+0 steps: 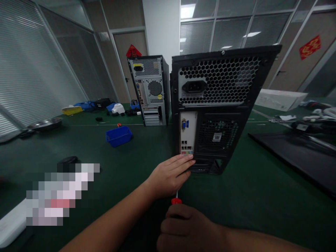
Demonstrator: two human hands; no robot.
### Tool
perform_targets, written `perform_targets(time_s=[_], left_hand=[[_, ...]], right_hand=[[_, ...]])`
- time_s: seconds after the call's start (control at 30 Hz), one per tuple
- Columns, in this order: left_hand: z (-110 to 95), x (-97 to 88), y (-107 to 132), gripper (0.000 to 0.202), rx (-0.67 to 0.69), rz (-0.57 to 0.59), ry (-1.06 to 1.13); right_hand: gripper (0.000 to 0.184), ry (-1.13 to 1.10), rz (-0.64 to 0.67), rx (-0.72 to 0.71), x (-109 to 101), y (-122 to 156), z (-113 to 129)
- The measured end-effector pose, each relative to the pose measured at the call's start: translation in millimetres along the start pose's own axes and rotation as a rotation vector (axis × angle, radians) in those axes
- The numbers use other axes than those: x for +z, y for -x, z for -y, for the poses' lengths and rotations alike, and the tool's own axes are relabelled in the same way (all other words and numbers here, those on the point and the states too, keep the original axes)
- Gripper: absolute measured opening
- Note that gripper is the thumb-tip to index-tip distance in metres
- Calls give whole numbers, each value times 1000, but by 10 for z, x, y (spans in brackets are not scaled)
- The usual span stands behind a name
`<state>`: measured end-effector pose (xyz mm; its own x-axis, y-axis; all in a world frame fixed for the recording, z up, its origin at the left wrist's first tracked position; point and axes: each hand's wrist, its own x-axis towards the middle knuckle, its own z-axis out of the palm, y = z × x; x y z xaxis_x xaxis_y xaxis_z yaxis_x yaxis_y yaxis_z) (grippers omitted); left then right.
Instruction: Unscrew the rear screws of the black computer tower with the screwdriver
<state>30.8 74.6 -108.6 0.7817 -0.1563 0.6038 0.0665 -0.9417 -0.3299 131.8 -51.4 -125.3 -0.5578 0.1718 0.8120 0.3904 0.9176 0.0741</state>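
A black computer tower stands upright on the green table with its back panel towards me. My left hand lies with fingers stretched out against the lower back, just under the audio jacks. In my right hand, closed in a fist, is a screwdriver with a red handle. Its thin shaft points up and away from me, and its tip is hidden behind my left hand. Whether the tip touches the case I cannot tell.
Behind stands a second computer tower. To the left are a blue bin, a metal bowl and a blurred-out object. A black flat panel lies on the right, with a white box farther back.
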Motion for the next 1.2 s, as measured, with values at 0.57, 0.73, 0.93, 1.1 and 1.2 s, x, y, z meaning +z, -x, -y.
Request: perform_targets(time_s=[0.57, 0.73, 0.93, 1.1, 1.2], left_hand=[[-6, 5, 0, 22, -6, -3, 19], [1, 4, -4, 23, -4, -1, 18], [1, -5, -15, 20, -7, 1, 12], [6, -11, -10, 21, -19, -8, 33], [6, -9, 5, 20, -17, 18, 42]], right_hand=[[42, -2, 13, 45, -82, -19, 11], [48, 48, 24, 63, 83, 96, 18], [40, 38, -10, 36, 88, 34, -6], [39, 48, 4, 62, -62, -51, 20], [40, 56, -17, 43, -100, -78, 40]])
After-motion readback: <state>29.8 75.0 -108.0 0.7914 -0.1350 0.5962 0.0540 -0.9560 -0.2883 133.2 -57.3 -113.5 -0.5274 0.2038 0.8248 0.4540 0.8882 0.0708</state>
